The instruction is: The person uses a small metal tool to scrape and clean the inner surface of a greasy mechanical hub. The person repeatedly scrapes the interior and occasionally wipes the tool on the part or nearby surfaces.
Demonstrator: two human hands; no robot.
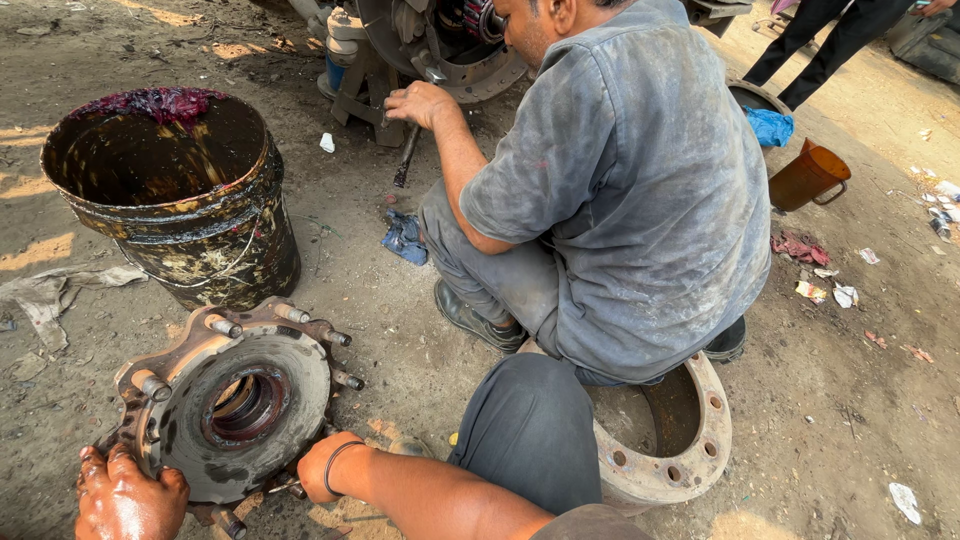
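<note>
Wheel hub (235, 400) stands tilted on the dirt ground (860, 400), its bore facing up toward the wearer. Left hand (128, 495) grips its lower left rim, greasy fingers curled; right hand (325, 465) presses its lower right edge. Both hands bracket it, equally near.

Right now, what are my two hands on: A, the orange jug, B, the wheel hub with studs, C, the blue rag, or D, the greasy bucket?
B: the left hand and right hand both grip the lower edge of the studded wheel hub on the ground.
</note>
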